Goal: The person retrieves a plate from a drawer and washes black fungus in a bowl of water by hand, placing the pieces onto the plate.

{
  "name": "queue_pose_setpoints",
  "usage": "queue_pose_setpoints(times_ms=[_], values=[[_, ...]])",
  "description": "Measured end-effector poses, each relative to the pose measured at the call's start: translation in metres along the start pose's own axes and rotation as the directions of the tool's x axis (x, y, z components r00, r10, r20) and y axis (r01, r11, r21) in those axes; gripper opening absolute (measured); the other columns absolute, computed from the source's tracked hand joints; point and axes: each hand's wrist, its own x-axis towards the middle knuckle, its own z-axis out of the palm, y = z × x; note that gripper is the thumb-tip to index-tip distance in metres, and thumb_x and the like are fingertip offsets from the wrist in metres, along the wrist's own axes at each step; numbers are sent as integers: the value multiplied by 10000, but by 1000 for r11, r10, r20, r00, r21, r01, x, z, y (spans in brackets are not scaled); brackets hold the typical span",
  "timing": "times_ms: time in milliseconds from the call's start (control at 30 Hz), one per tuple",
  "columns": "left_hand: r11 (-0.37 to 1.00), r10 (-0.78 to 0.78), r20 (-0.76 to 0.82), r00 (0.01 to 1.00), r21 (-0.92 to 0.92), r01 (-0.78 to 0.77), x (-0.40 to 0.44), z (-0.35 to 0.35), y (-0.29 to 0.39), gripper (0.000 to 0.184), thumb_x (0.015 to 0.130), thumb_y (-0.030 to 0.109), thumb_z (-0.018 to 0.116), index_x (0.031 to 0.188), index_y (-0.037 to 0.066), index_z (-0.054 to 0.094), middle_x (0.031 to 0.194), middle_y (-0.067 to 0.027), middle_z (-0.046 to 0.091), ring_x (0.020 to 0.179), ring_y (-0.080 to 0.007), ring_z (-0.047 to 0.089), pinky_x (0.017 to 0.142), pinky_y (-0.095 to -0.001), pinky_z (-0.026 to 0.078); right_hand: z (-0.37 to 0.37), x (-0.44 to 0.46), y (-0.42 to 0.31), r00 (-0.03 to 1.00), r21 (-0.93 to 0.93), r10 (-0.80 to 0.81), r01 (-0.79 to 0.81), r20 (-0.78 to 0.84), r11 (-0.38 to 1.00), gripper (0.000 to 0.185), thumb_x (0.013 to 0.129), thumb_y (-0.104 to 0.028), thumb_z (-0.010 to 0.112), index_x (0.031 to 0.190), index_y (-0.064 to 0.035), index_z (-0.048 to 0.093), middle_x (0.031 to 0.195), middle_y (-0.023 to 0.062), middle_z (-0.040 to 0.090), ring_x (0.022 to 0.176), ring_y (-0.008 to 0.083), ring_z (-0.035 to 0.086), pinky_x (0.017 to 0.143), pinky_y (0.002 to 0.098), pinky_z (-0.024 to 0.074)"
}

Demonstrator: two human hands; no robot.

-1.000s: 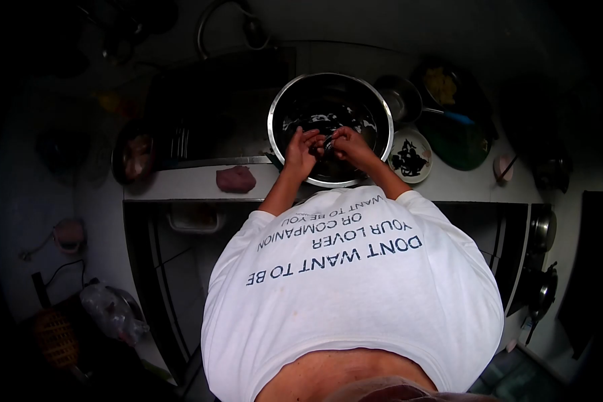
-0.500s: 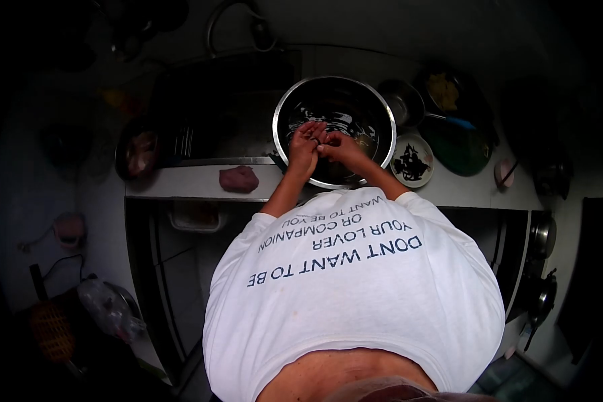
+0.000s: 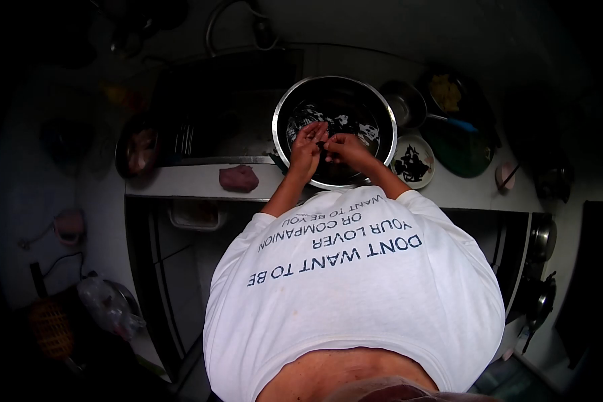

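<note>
"Where's the left hand (image 3: 307,146)?"
"Over the metal basin (image 3: 275,120), close to the right hand (image 3: 345,149); anything held is too dark to tell."
"And beside the basin?"
"1 plate (image 3: 415,140) of dark pieces (image 3: 413,165), right; 1 pink cloth (image 3: 238,179), left."

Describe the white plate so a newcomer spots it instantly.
Find the large metal-rimmed basin, upper centre. By its lower-right edge in the picture, just below the small saucepan, sits the round white plate. Its pale rim around dark strips sets it apart from those darker vessels.
</note>
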Motion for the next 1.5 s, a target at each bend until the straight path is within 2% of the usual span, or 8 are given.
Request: queue_pose_setpoints(times_ms=[233,533,733,833,1033,1300,1400,1500], values=[[987,-9,4,1000,163,8,5,-2,-7,570,623,-202,343,1159,-14,397,1216,-158,434,1214,-257,371,1009,-344,307,-4,-7,-3,999,387,7,-25,48,922,49,810,-82,537,832,-68,496,788,49,549,697,165,592,541,217,419],[943,-69,-34,997,323,76,8,-9,-15,395,772,-69,513,1150,-20,412,1160,-134,478,1100,-215,483,909,-306,413,-16,-3,16,989,285,-62,99,-133,953,104,803,-68,536,901,-54,504,787,24,532,645,114,535,547,219,430],[842,-175,-125,977,496,214,4,2,-9,330,785,81,608,1082,-6,496,944,-83,582,835,-143,581,667,-237,481,-27,-5,23,984,145,-82,105,-159,984,130,821,-132,536,913,-42,556,772,6,552,629,69,506,537,196,415],[715,-221,-130,967,653,251,3,6,-11,273,777,117,630,1011,2,548,810,-37,587,682,-95,546,571,-204,439,-28,-13,21,985,-115,-94,77,-144,990,140,829,-171,548,882,-43,565,742,-4,551,607,60,493,523,187,402],[637,-281,-160,946,706,309,5,0,-18,190,792,107,599,944,-4,578,743,-15,561,602,-65,492,525,-194,408,-25,-18,33,990,-1,-14,14,-140,1000,227,837,-257,545,821,-31,559,646,2,515,555,67,490,482,196,403],[444,-217,-31,976,887,127,9,-2,-22,130,820,82,544,914,5,593,711,-36,559,594,-72,492,526,-203,401,-24,-27,29,993,350,79,-106,91,931,165,857,-208,506,801,-52,498,675,5,458,557,79,465,418,159,326],[8,115,474,873,878,-478,15,-9,-24,118,820,68,535,902,9,596,708,-35,561,600,-73,501,532,-206,404,-25,-27,30,982,488,71,-148,173,860,169,857,-190,502,772,-50,460,657,10,437,547,86,454,377,154,286],[78,151,346,926,930,-360,17,-24,-17,127,817,67,536,907,17,610,737,-40,580,630,-84,533,545,-221,434,-23,-35,14,988,486,23,-95,152,869,167,862,-182,499,771,-59,432,659,12,434,536,89,443,365,159,280]])
